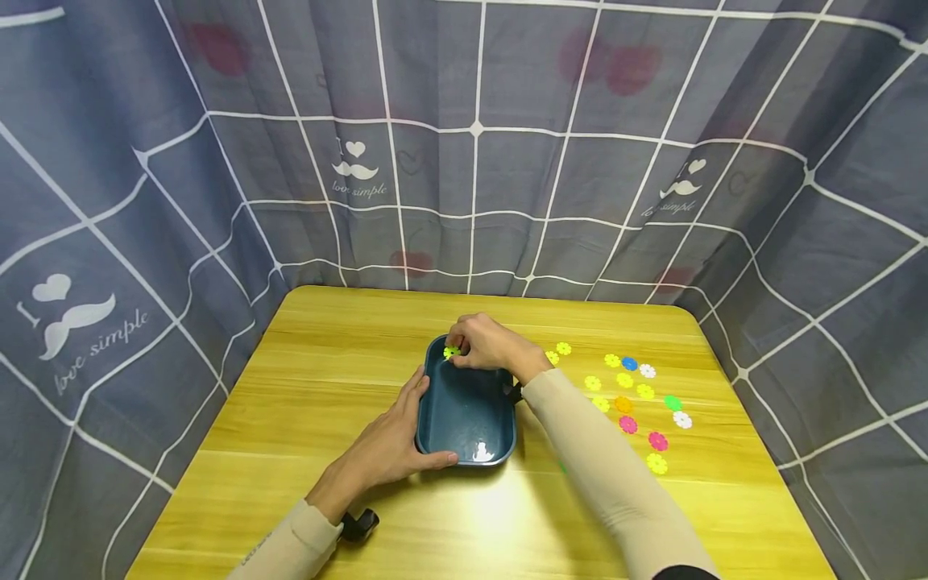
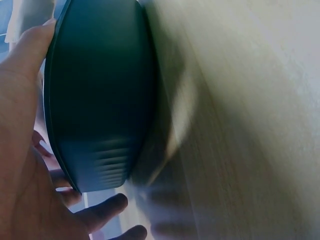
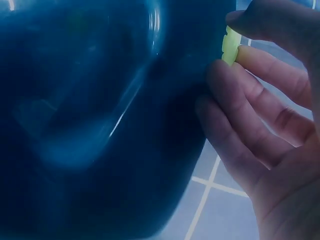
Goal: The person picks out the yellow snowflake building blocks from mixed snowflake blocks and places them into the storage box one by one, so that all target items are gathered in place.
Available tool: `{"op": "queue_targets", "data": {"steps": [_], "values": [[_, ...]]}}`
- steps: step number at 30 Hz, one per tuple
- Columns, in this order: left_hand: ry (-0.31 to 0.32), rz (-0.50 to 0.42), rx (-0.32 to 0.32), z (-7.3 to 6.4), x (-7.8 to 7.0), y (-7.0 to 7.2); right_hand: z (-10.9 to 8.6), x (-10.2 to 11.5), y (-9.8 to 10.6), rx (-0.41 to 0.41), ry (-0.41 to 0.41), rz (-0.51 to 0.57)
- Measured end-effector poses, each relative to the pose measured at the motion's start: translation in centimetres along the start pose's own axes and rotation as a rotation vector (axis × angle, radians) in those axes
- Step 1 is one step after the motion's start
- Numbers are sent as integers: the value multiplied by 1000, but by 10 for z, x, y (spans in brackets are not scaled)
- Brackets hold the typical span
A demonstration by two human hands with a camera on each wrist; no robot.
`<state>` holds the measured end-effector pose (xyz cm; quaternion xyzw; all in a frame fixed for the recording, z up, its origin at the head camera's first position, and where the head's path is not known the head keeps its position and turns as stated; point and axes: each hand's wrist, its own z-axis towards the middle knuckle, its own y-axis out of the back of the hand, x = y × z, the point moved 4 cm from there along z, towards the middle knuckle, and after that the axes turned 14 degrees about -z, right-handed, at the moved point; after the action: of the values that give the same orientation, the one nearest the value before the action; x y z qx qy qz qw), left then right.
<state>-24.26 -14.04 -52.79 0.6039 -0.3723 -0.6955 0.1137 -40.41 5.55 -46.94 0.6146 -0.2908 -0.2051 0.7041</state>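
Observation:
My left hand point(image 1: 391, 439) holds a dark blue rectangular tray point(image 1: 467, 411) at its near left corner. In the head view its thumb lies on the near rim while the fingers run along the left side. The left wrist view shows the thumb at the rim and the tray's outer wall point(image 2: 100, 85), with two fingertips extended past the wall. Over the tray's far end, my right hand point(image 1: 489, 342) pinches a yellow-green flower-shaped disc point(image 3: 230, 46) between thumb and fingers. The disc appears edge-on in the right wrist view, close by the tray's surface.
Several flower-shaped discs lie scattered on the wooden table point(image 1: 341, 346) to the right, among them a blue disc point(image 1: 629, 364), an orange disc point(image 1: 623, 404), a pink disc point(image 1: 657, 441) and a green disc point(image 1: 673, 403). A grey checked curtain point(image 1: 435, 161) surrounds the table's back and sides.

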Motion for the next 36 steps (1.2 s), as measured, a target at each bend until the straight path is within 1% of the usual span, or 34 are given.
{"op": "queue_targets", "data": {"steps": [6, 16, 27, 32, 36], "values": [[2, -5, 7, 0, 1, 0, 6, 3, -4, 23, 5, 1], [18, -11, 9, 0, 0, -1, 7, 4, -10, 57, -2, 24], [31, -11, 12, -1, 2, -2, 8, 5, -16, 66, 0, 30], [24, -21, 9, -2, 3, -2, 10, 6, -20, 66, 13, 10], [23, -21, 7, -2, 3, -1, 10, 6, -21, 64, 19, -34]]}}
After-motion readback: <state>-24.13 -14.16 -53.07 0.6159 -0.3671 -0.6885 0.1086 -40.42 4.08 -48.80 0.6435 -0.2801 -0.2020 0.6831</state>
